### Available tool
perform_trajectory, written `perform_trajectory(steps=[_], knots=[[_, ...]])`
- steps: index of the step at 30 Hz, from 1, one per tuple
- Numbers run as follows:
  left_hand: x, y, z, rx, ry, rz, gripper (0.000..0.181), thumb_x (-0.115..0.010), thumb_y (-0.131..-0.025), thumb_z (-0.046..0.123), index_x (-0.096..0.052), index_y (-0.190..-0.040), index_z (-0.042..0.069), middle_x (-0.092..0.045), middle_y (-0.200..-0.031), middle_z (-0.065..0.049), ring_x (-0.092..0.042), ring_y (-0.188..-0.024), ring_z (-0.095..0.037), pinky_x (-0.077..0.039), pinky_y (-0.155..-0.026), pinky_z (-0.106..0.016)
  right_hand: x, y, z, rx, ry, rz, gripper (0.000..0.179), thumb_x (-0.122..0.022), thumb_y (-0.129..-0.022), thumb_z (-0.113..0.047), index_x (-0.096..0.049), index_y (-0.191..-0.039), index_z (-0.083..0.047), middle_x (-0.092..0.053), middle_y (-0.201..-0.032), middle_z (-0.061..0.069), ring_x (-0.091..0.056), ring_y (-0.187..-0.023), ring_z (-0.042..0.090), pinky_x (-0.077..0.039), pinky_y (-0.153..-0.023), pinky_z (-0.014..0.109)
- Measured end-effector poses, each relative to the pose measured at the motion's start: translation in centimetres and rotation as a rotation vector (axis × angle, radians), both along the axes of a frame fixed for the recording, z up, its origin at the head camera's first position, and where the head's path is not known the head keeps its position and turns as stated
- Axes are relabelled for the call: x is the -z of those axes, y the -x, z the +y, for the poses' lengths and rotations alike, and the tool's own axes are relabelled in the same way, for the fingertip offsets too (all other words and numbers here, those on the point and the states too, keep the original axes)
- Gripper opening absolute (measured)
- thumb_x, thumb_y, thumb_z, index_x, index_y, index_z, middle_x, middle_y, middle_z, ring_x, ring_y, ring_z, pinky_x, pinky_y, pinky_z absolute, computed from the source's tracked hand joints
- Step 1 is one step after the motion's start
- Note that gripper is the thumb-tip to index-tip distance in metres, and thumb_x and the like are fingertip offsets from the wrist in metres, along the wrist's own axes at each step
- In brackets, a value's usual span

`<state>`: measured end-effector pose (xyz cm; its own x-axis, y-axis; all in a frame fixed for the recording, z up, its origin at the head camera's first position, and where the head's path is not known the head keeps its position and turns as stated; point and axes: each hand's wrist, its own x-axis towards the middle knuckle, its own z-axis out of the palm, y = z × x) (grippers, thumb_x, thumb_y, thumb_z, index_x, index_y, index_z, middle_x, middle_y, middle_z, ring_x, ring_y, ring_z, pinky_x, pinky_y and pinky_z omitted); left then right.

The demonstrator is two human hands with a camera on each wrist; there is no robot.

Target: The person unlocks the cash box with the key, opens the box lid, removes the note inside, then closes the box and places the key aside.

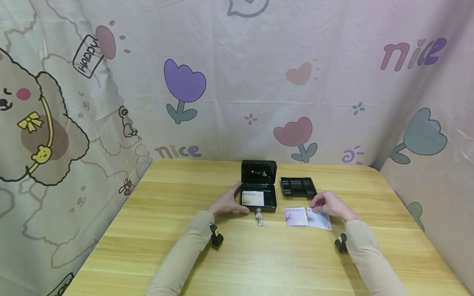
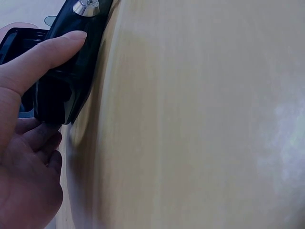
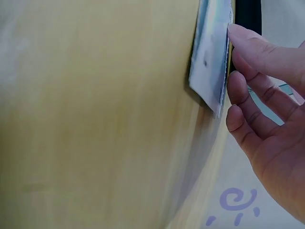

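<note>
A black cash box (image 1: 274, 201) stands with its lid raised, and a printed card (image 1: 253, 198) lies inside it. My left hand (image 1: 226, 202) holds the box by its left front corner, thumb along the front and fingers at the side. Keys (image 1: 260, 220) hang from the front lock (image 2: 86, 6). To the right, two pale cards lie side by side: a pinkish card (image 1: 296, 217) and a bluish card (image 1: 320, 220). My right hand (image 1: 331, 204) pinches the upper edge of the bluish one, thumb against fingers, as the right wrist view shows.
Behind the cards sits a black compartment tray (image 1: 298, 193), right of the box. Everything stands on a wood-grain table (image 1: 237, 263). A printed cloth (image 1: 237, 82) hangs along the table's back and sides.
</note>
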<state>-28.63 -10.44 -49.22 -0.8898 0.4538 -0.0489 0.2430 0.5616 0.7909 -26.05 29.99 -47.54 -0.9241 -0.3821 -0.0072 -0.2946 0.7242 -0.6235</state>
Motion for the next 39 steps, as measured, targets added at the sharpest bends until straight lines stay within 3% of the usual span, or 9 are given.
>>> perform_trajectory(steps=[12,23,39], knots=[[0.0,0.0,0.0,-0.005,0.004,-0.004,0.115,-0.091,-0.073,0.028,-0.019,-0.16,0.004,-0.02,-0.168,-0.019,-0.024,-0.154,-0.039,-0.023,-0.127,-0.053,-0.3,-0.2,-0.4,0.012,0.007,0.001,0.011,-0.077,-0.08,0.0,-0.076,-0.089,-0.004,-0.068,-0.081,0.004,-0.051,-0.069,0.01,-0.043,-0.06,0.02],[-0.1,0.0,-0.1,0.009,0.002,0.002,0.116,-0.091,-0.073,0.028,-0.019,-0.16,0.002,-0.021,-0.167,-0.021,-0.026,-0.153,-0.04,-0.024,-0.127,-0.054,-0.2,-0.2,-0.3,0.034,0.044,0.008,0.01,-0.076,-0.082,-0.001,-0.076,-0.092,-0.005,-0.071,-0.086,0.006,-0.055,-0.074,0.009,-0.047,-0.065,0.02],[-0.4,-0.3,0.1,-0.006,-0.001,-0.022,0.116,-0.091,-0.073,0.027,-0.019,-0.16,0.004,-0.021,-0.168,-0.019,-0.026,-0.154,-0.038,-0.024,-0.127,-0.053,-1.0,-0.4,-0.7,0.033,0.08,0.105,0.015,-0.074,-0.084,-0.001,-0.075,-0.099,0.0,-0.072,-0.087,0.008,-0.056,-0.076,0.007,-0.048,-0.066,0.019]])
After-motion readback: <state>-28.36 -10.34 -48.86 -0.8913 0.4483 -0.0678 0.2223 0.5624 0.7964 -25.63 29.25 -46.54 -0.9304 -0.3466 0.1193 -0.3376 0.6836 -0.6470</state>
